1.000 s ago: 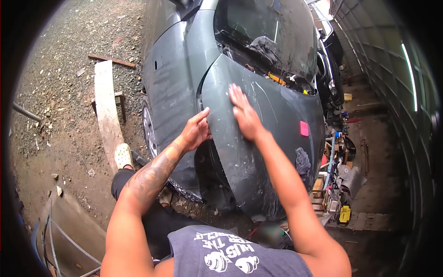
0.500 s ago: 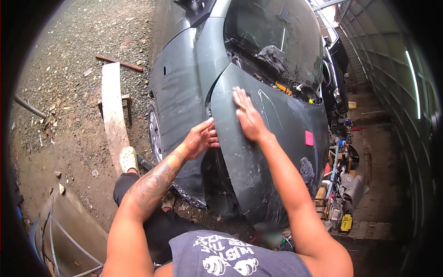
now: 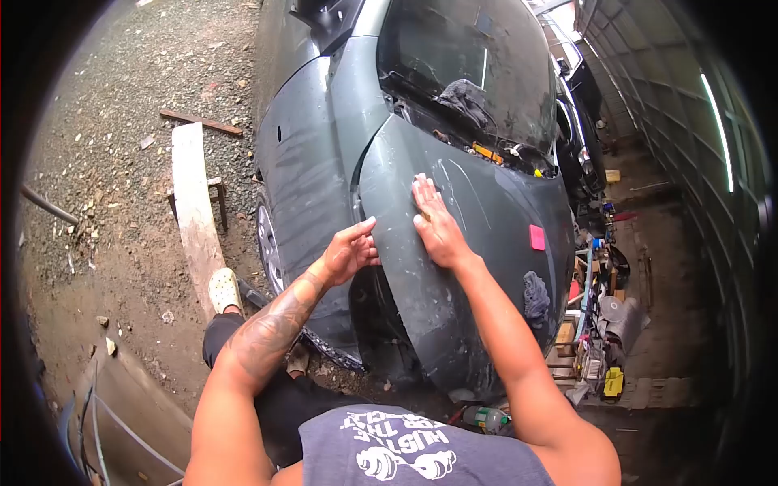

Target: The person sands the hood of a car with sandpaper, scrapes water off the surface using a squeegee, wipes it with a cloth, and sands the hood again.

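The dark green hood (image 3: pixel 474 202) of a car lies before me, scuffed and scratched. My right hand (image 3: pixel 439 231) rests palm down on it near its left edge, fingers stretched out. Beside that edge is my left hand (image 3: pixel 348 251), thumb up and fingers loosely bent, with the fingertips at the hood's rim; whether they reach under it is hidden. A dark gap runs between the hood and the front fender (image 3: pixel 312 162), wider toward me. Neither hand holds a loose item.
On the hood lie a pink block (image 3: pixel 536 237) and a grey rag (image 3: pixel 536 298). Another cloth (image 3: pixel 468 99) sits by the windshield. A wooden plank bench (image 3: pixel 194 190) stands left on gravel. Tools and a yellow item (image 3: pixel 613 382) clutter the right; a bottle (image 3: pixel 486 418) is near my body.
My right hand has slid down the hood toward me. My left hand stays by the edge, with slightly shifted fingers. The view has tilted a little, and the bottle shows more clearly.
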`<state>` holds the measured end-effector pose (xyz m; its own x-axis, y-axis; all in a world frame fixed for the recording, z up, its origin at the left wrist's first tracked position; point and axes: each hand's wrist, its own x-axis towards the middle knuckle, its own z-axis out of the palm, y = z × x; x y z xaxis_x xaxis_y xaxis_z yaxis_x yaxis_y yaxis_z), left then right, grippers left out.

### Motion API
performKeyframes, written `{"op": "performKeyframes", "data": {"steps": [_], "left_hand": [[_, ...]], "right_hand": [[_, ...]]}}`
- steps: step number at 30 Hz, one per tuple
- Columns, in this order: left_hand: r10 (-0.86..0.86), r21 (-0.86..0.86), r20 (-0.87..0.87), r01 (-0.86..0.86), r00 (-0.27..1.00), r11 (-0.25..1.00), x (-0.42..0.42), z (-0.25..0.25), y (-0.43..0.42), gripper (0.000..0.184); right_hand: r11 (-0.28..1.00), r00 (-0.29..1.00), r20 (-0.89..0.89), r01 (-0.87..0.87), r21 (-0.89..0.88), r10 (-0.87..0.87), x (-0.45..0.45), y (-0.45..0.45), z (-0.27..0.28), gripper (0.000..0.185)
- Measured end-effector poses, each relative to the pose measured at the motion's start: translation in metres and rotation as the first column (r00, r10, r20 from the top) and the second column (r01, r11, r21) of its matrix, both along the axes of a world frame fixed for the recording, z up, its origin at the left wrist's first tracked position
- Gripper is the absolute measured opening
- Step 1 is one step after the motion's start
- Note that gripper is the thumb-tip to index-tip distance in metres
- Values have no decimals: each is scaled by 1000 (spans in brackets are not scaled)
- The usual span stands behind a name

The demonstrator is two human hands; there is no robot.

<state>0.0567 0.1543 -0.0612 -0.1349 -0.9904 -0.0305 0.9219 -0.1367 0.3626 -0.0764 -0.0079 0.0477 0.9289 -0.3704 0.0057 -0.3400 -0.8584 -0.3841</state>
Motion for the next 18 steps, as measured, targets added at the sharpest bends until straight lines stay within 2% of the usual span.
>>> {"op": "performKeyframes", "data": {"steps": [2, 3, 4, 5, 6, 7, 8, 10, 11, 13, 15, 16, 17, 18], "left_hand": [[11, 21, 20, -12, 1000, 1000, -3, -4, 0, 47], [34, 27, 19, -35, 999, 999, -7, -9, -4, 47], [12, 42, 11, -13, 1000, 999, -11, -42, -16, 50], [2, 39, 13, -2, 1000, 999, -17, -54, -22, 50], [42, 62, -48, -39, 998, 997, -23, -60, -26, 41], [75, 88, -97, -66, 992, 994, -20, -33, -21, 40], [71, 126, -39, -66, 997, 990, -20, -4, -11, 39], [-18, 55, -14, 19, 1000, 998, -14, -35, -13, 41], [-76, -5, -7, 76, 997, 997, -14, -47, -13, 45], [-45, 14, 36, 44, 998, 999, -12, -13, -1, 51], [4, 26, 51, -6, 999, 1000, -9, -5, 4, 52], [33, 102, 60, -39, 998, 994, -10, 6, 5, 48], [28, 101, 64, -34, 998, 994, -9, -11, -1, 48], [15, 59, -11, -15, 1000, 998, -10, -45, -8, 44]], "right_hand": [[993, 997, 51, -47, -107, 52, 43, -40, -7, 60], [997, 997, 66, -23, -71, 28, 68, -59, -7, 59], [995, 996, 76, -33, -90, 40, 86, -78, -12, 59], [995, 997, 78, -23, -93, 30, 82, -78, -17, 59], [990, 997, 47, -57, -130, 63, 77, -76, -19, 59], [983, 996, 25, -81, -166, 86, 72, -64, -12, 59], [1000, 997, 74, 7, -30, -4, 49, -41, -8, 59], [996, 998, 35, 40, 76, -43, -9, 2, 2, 62], [996, 998, 34, 42, 73, -45, -23, 9, 3, 62], [994, 995, 4, 95, 54, -95, -32, 10, 1, 62], [997, 996, 38, 75, 19, -76, 3, -35, -7, 61], [995, 995, 35, 95, -40, -93, 28, -63, -11, 61], [988, 993, 30, 117, -97, -115, 44, -80, -13, 61], [987, 991, 29, 131, -94, -129, 50, -82, -17, 61]]}}
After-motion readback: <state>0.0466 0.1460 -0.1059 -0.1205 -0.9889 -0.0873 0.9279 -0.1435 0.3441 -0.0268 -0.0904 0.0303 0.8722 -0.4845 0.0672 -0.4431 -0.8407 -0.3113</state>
